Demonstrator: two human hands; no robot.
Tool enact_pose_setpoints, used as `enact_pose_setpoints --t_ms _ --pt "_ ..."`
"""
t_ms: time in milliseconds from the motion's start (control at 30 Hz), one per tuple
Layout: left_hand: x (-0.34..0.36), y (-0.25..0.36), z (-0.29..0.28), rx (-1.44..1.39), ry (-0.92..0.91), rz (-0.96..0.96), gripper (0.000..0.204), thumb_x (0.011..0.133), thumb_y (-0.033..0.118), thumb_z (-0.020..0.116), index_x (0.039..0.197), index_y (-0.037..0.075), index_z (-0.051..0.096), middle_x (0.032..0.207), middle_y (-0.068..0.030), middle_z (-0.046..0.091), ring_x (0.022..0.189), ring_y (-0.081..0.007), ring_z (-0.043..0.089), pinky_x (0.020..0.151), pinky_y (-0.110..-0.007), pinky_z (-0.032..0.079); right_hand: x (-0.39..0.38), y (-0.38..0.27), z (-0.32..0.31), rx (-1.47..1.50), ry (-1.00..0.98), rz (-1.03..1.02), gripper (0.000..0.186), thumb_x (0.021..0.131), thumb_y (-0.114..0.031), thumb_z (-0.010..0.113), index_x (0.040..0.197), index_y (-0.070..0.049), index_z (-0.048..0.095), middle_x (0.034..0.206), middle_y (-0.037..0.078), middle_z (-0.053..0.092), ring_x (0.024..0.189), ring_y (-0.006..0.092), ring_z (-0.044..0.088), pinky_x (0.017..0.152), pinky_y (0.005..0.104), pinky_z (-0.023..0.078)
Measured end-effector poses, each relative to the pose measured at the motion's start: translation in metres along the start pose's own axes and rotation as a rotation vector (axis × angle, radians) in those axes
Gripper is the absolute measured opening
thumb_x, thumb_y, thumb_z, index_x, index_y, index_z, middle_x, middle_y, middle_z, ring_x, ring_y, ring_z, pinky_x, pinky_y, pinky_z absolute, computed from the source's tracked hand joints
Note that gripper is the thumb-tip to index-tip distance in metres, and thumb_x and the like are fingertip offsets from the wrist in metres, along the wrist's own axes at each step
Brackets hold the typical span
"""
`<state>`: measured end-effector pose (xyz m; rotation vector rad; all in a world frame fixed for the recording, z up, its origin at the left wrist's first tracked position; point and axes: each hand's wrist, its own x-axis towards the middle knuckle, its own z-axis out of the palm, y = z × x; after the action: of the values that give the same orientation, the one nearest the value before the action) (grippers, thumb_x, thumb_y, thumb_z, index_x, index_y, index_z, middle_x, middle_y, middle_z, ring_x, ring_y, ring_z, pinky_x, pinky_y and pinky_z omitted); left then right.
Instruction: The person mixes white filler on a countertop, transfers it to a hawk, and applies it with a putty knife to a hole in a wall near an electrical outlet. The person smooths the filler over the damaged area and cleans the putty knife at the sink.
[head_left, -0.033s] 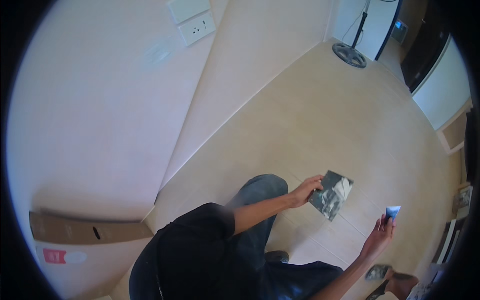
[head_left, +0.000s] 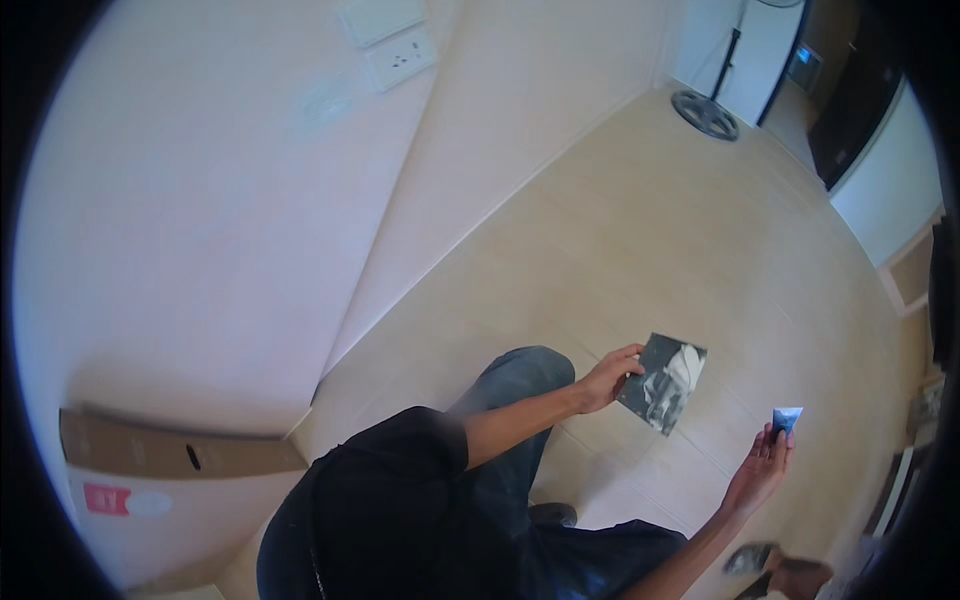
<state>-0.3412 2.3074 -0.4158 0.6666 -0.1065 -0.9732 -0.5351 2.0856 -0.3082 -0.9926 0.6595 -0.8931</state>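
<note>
My left hand point(head_left: 608, 382) grips the left edge of a flat rectangular picture print point(head_left: 668, 385), dark with a pale, whitish figure on it. It is held above the floor, in front of my bent knee. My right hand point(head_left: 757, 475) is raised to the right, its fingers pinching a small blue card or packet point(head_left: 786, 420) by its lower part. Which of the two it is, I cannot tell. The two hands are apart, and the things they hold do not touch.
A cardboard box point(head_left: 130, 445) stands against the wall at left. The round base of a pole stand point(head_left: 706, 115) rests on the tiled floor point(head_left: 560, 270) at the far end. A shiny flat thing point(head_left: 750, 558) lies near my right forearm. Blurred shelves line the right edge.
The view has shifted slightly. The picture print in my left hand sits a little higher and is tilted a bit differently. Both hands keep their holds.
</note>
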Motion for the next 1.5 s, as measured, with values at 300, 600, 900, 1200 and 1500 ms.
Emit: enact_pose_setpoints --t_ms 300,600,900,1200,1500 --pt "-0.092 0.001 0.031 0.033 0.18 0.39 0.022 0.098 0.011 0.06 0.12 0.011 0.058 0.111 -0.0019 0.069 0.103 -0.0147 0.065 0.09 -0.036 0.052 0.021 0.065 0.017 0.118 -0.475 0.244 0.022 0.094 -0.005 0.064 0.115 0.001 0.061 0.107 0.011 0.066 0.099 0.0213 0.066 0.086 0.0321 0.054" --pt "-0.096 -0.054 0.146 0.043 0.625 0.598 0.017 0.099 0.024 0.062 0.111 0.013 0.06 0.104 -0.0012 0.066 0.095 -0.0165 0.063 0.078 -0.032 0.05 -0.024 0.024 0.027 0.164 -0.862 0.43 0.017 0.087 0.001 0.071 0.103 -0.001 0.066 0.09 0.005 0.067 0.077 0.0111 0.06 0.068 0.0259 0.049" --pt "-0.063 -0.081 0.164 -0.005 0.779 0.834 0.018 0.104 0.024 0.054 0.118 0.013 0.055 0.112 -0.0029 0.062 0.096 -0.0155 0.059 0.082 -0.034 0.048 -0.047 0.061 0.05 0.277 -0.733 0.554 0.01 0.087 0.002 0.072 0.096 0.0 0.068 0.091 0.005 0.067 0.083 0.0103 0.059 0.075 0.0253 0.046" --pt "-0.033 -0.105 0.156 0.083 0.926 1.031 0.026 0.104 0.016 0.053 0.128 0.008 0.051 0.103 -0.006 0.068 0.087 -0.0189 0.067 0.084 -0.034 0.051 -0.028 0.078 0.052 0.269 -0.764 0.633 0.013 0.088 0.002 0.071 0.101 0.004 0.068 0.092 0.007 0.069 0.084 0.0108 0.062 0.078 0.0244 0.047" --pt "-0.023 -0.118 0.155 0.225 1.119 1.084 0.035 0.093 -0.005 0.061 0.127 0.001 0.054 0.122 -0.0106 0.062 0.11 -0.0178 0.061 0.094 -0.034 0.05 -0.025 0.104 0.048 0.207 -0.81 0.716 0.018 0.089 0.0 0.071 0.105 0.007 0.067 0.096 0.008 0.069 0.082 0.0122 0.064 0.076 0.0243 0.049"
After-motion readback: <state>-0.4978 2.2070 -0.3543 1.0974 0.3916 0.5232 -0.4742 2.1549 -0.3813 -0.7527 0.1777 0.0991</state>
